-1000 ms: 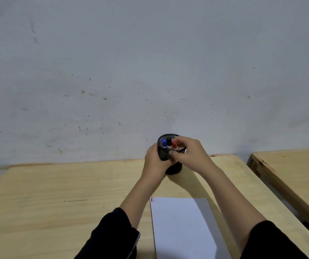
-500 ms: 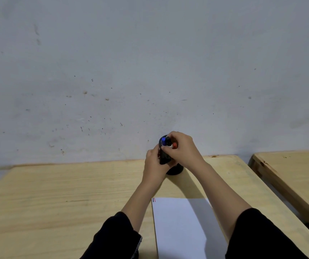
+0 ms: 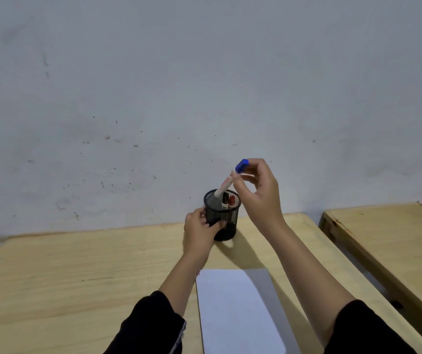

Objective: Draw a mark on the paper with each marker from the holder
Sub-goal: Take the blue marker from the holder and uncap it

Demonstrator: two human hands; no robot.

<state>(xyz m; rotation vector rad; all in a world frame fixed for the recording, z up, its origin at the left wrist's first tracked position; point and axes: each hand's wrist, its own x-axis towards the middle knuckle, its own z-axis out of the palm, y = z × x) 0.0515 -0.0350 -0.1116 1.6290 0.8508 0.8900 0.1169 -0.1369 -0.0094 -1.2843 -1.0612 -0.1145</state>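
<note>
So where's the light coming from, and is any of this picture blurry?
Head view: the holder throws a shadow toward the right, and the right arm shades the paper, so light seems to come from the left; the blue-capped marker is motion-blurred along its barrel; table edges bow from the wide lens.

Bare tabletop [image 3: 77,272] stretches wide open left of the holder [image 3: 222,218]. Nearer than the holder, paper [image 3: 235,310] lies flat between both forearms. Just behind the holder, the wall [image 3: 205,72] blocks passage.
</note>
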